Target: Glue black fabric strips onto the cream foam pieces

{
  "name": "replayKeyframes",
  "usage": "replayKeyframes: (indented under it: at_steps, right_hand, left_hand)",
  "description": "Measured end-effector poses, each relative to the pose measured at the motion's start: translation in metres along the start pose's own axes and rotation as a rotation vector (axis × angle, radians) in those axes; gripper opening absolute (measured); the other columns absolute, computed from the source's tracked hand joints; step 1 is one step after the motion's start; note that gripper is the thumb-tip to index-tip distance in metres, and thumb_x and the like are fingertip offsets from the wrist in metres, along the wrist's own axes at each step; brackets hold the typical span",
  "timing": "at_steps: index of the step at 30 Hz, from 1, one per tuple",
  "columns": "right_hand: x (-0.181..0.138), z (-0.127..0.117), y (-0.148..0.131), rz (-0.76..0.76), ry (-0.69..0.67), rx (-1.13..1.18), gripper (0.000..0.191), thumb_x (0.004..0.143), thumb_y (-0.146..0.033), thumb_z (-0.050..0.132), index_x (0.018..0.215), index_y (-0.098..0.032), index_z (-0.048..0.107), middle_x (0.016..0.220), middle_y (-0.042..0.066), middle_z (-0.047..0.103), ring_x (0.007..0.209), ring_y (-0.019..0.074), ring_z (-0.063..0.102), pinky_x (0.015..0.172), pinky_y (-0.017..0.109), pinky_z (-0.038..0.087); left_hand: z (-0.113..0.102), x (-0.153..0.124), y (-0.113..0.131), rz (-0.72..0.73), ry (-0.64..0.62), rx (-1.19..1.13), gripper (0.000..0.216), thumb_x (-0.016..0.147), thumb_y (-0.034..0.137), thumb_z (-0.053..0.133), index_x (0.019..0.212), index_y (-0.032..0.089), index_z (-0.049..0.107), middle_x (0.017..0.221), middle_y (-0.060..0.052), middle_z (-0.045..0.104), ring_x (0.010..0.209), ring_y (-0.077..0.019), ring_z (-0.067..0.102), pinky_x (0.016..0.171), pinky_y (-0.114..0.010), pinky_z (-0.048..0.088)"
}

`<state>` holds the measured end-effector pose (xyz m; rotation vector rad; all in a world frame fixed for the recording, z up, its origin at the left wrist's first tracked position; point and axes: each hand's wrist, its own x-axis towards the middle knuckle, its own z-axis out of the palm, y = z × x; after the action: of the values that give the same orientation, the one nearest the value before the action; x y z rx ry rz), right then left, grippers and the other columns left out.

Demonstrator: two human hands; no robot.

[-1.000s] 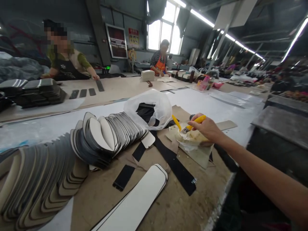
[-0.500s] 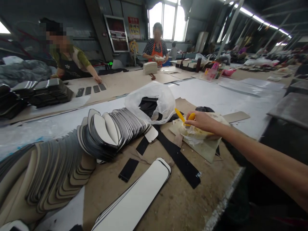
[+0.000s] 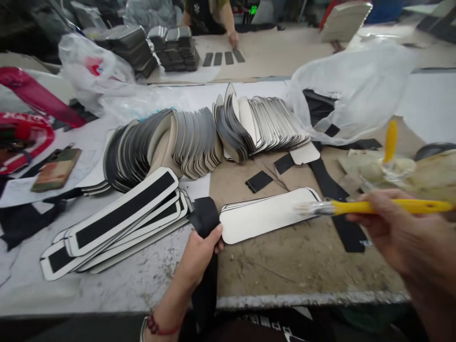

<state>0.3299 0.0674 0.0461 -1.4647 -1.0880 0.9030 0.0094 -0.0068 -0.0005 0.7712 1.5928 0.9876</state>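
Observation:
My right hand (image 3: 390, 227) is closed round a yellow-handled brush (image 3: 359, 207), its bristles over the right end of a white oblong piece (image 3: 265, 214) lying on the brown paper. My left hand (image 3: 198, 252) grips a black strip (image 3: 204, 216) that hangs over the table's front edge, just left of that white piece. A second yellow brush (image 3: 391, 140) stands in a glue-smeared dish (image 3: 399, 167) at the right.
White pieces with black strips (image 3: 121, 221) are stacked at the left. Fanned rows of grey and white cut pieces (image 3: 199, 135) lie behind. A plastic bag (image 3: 351, 90) holds black strips. A phone (image 3: 56, 168) lies far left. A co-worker's hand (image 3: 233, 39) is across the table.
My view has dropped and swung left toward the table. My right hand has left the glue dish and brought the brush over the white piece. My left hand has come into view holding the black strip.

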Motion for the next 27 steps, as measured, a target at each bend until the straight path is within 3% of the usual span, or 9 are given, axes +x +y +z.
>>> replayKeyframes:
  at_steps: [2, 4, 8, 13, 21, 27]
  right_hand:
    - [-0.032, 0.050, -0.006, 0.166, -0.146, 0.233, 0.023, 0.071, -0.038, 0.075, 0.075, -0.019, 0.064, 0.075, 0.001, 0.058, 0.061, 0.0121, 0.060, 0.053, 0.022, 0.055]
    - [-0.051, 0.088, -0.009, 0.239, -0.224, 0.324, 0.027, 0.067, -0.039, 0.078, 0.071, -0.017, 0.063, 0.075, 0.000, 0.056, 0.063, 0.0122, 0.059, 0.051, 0.021, 0.056]
    - [-0.062, 0.122, -0.004, 0.293, -0.323, 0.320, 0.030, 0.069, -0.041, 0.077, 0.073, -0.016, 0.060, 0.074, -0.001, 0.055, 0.063, 0.0112, 0.059, 0.055, 0.021, 0.056]
    - [-0.059, 0.116, 0.006, 0.213, -0.307, 0.087, 0.031, 0.074, -0.044, 0.073, 0.077, -0.017, 0.059, 0.074, -0.001, 0.058, 0.064, 0.0134, 0.063, 0.058, 0.023, 0.055]
    - [-0.043, 0.073, -0.009, -0.057, -0.045, -0.369, 0.030, 0.076, -0.048, 0.067, 0.077, -0.019, 0.059, 0.064, 0.001, 0.063, 0.058, 0.0189, 0.064, 0.051, 0.026, 0.049]
    - [-0.032, 0.049, -0.008, -0.303, 0.040, -0.625, 0.025, 0.083, -0.044, 0.060, 0.076, -0.020, 0.058, 0.068, 0.001, 0.061, 0.061, 0.0181, 0.059, 0.056, 0.030, 0.045]
  left_hand:
    - [-0.001, -0.001, -0.003, 0.014, -0.028, -0.023, 0.034, 0.078, 0.042, 0.059, 0.056, 0.017, 0.052, 0.050, 0.001, 0.052, 0.049, -0.0115, 0.045, 0.050, -0.023, 0.036]
    - [-0.002, -0.002, -0.006, 0.026, -0.045, -0.037, 0.034, 0.079, 0.042, 0.058, 0.057, 0.017, 0.052, 0.051, 0.000, 0.053, 0.049, -0.0115, 0.045, 0.049, -0.023, 0.036]
    - [-0.004, 0.000, -0.009, 0.044, -0.062, -0.058, 0.033, 0.080, 0.041, 0.057, 0.059, 0.017, 0.053, 0.051, 0.000, 0.054, 0.050, -0.0122, 0.046, 0.049, -0.023, 0.036]
    - [-0.006, 0.001, -0.014, 0.059, -0.057, -0.046, 0.037, 0.081, 0.042, 0.056, 0.054, 0.017, 0.054, 0.050, -0.001, 0.054, 0.049, -0.0125, 0.046, 0.050, -0.024, 0.036]
    - [-0.009, 0.005, -0.028, 0.089, -0.045, -0.017, 0.040, 0.081, 0.045, 0.058, 0.053, 0.017, 0.055, 0.051, 0.000, 0.052, 0.051, -0.0131, 0.047, 0.052, -0.025, 0.036]
    - [-0.009, 0.004, -0.026, 0.069, -0.006, 0.030, 0.043, 0.077, 0.050, 0.061, 0.050, 0.018, 0.055, 0.050, 0.000, 0.055, 0.052, -0.0145, 0.048, 0.055, -0.026, 0.037]
